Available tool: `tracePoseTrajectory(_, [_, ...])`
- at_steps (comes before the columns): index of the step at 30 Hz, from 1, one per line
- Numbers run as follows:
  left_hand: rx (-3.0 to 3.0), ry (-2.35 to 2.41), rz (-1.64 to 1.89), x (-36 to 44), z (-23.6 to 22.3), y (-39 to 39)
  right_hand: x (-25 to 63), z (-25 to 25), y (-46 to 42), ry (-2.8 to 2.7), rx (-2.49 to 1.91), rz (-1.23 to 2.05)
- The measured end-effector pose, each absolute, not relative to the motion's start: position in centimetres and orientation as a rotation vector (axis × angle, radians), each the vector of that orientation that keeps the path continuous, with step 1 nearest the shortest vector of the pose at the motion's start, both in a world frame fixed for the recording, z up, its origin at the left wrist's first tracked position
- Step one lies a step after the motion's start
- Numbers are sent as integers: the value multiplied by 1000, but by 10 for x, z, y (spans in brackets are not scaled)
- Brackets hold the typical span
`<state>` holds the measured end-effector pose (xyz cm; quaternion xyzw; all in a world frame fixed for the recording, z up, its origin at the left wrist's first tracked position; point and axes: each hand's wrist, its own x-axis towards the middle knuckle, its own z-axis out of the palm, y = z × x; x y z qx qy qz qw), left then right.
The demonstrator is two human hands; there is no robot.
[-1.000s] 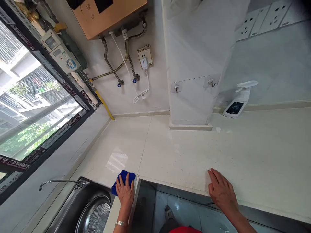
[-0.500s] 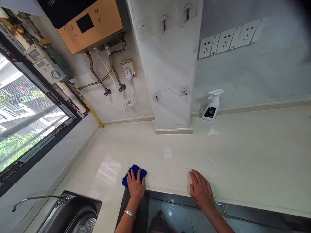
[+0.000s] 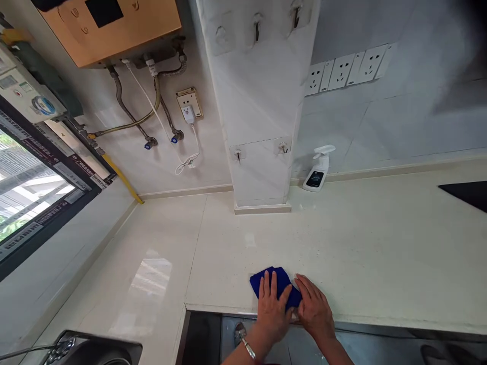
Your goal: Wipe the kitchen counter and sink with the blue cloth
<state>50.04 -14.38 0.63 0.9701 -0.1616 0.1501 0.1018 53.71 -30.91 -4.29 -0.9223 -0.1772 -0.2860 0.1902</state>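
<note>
A dark blue cloth [image 3: 281,280] lies on the pale countertop [image 3: 365,253], close to its front edge. My left hand [image 3: 271,309] rests palm down on the cloth, fingers stretched out and spread, pressing it flat. A silver bracelet circles that wrist. At the cloth's right border is my right hand [image 3: 315,309], its fingers stretched forward side by side, with the fingertips beside the cloth. What lies under the right palm is hidden. Small specks are scattered on the counter beyond the hands.
A white spray bottle [image 3: 318,170] stands against the back wall, right of a tiled pillar [image 3: 262,172] with hooks. The sink [image 3: 95,350] is at lower left. A flat black item [image 3: 467,193] juts in at right. A water heater [image 3: 114,30] hangs above pipes.
My left hand has slid the blue cloth rightward along the counter, up to my right hand. The right hand has barely moved. The view has shifted, bringing in the black item at right.
</note>
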Motion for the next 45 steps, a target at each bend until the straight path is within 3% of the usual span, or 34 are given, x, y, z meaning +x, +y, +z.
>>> tracePoseTrajectory(8, [2846,-531,320,529,17,-76,536,-36,-305,-432,-2603,-742])
tracePoseTrajectory(18, [3005,326,386,509,40,107,536,-36,-304,-403,-2607,-744])
tracePoseTrajectory(23, [2936,848,437,487,41,156,536,-39,-302,-394,-2619,-758])
tracePoseTrajectory(27, [2979,810,442,479,29,151,537,-41,-301,-394,-2630,-793])
tracePoseTrajectory(34, [3107,60,611,488,5,81,538,-42,-300,-408,-2656,-771])
tracePoseTrajectory(40, [3053,-301,619,551,13,34,539,-46,-303,-425,-2686,-746])
tracePoseTrajectory(45, [2952,-258,593,618,14,35,541,-50,-305,-441,-2721,-741])
